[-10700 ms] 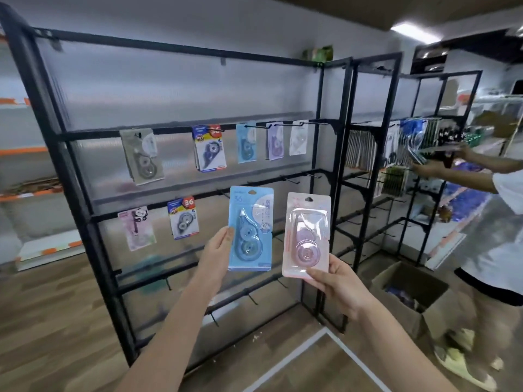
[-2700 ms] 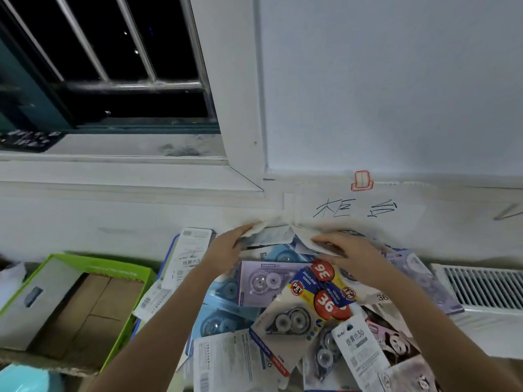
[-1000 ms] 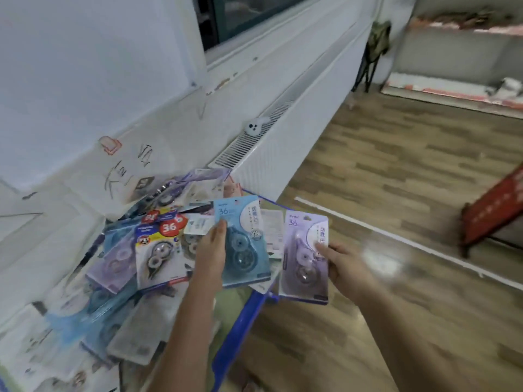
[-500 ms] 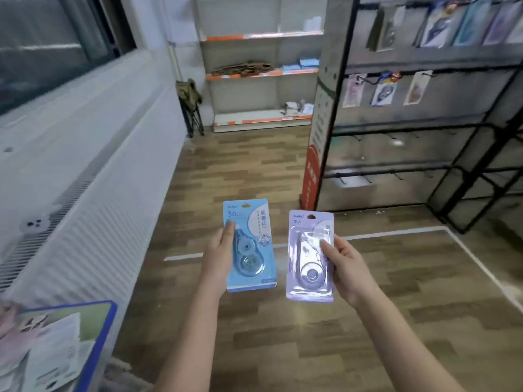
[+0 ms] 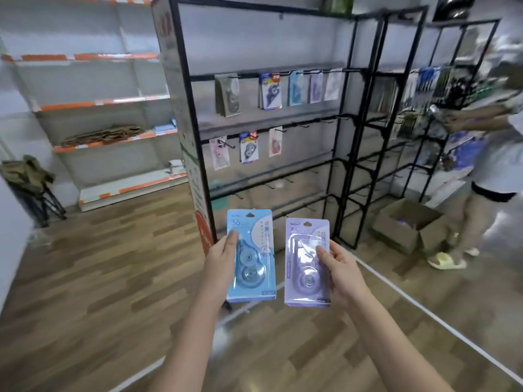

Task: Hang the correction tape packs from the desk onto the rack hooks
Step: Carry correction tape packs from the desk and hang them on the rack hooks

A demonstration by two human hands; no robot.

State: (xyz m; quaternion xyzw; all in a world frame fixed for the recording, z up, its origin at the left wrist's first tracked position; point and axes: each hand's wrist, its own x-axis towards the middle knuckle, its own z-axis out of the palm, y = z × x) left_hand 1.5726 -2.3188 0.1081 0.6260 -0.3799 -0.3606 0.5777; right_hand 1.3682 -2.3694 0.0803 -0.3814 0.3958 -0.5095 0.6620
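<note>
The left hand (image 5: 219,260) pinches the left edge of a blue pack (image 5: 251,254), thumb on its face; the right hand (image 5: 341,268) pinches a lilac pack (image 5: 307,260) by its right edge. Both are held upright, well short of the rack (image 5: 346,154). They look light, stiff-carded, glossy — likely slippery. Grip low, leaving the top hang holes free.

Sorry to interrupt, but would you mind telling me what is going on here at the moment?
A person is stocking a black wire rack with correction tape. The left hand holds a blue pack and the right hand a purple pack, both upright and short of the rack. Several packs already hang on its upper two rows, with bare hooks below. Another person works at shelves on the right, near a cardboard box.
</note>
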